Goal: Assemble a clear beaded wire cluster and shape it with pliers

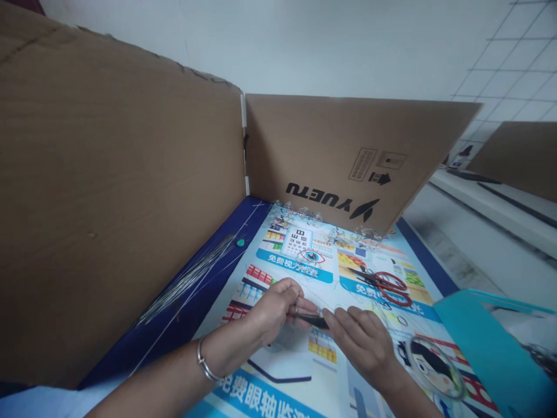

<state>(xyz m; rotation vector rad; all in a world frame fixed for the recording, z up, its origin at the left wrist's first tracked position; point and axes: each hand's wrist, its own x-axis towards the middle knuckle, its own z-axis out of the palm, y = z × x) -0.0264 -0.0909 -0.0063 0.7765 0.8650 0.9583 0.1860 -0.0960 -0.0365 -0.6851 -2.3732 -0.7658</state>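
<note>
My left hand [275, 312], with a silver bangle on the wrist, is closed in a pinch on a thin wire [297, 304]. My right hand [363, 339] is wrapped around a dark, narrow-tipped hand tool [314, 320]. Its tip points left and reaches the fingers of my left hand; whether it grips the wire I cannot tell. Both hands are above a printed sheet [291, 363]. Beyond my right hand lie scissors [394, 288] with red handles. To the left, a bundle of thin straight wires [191, 278] rests on a dark blue surface.
Tall cardboard panels stand on the left [122, 174] and at the back [348, 145]. Small clear, wiry pieces [304, 212] line the foot of the back panel. At right are a roll of clear tape [456, 383] and a teal box [483, 342]. A small green item [240, 242] lies near the wires.
</note>
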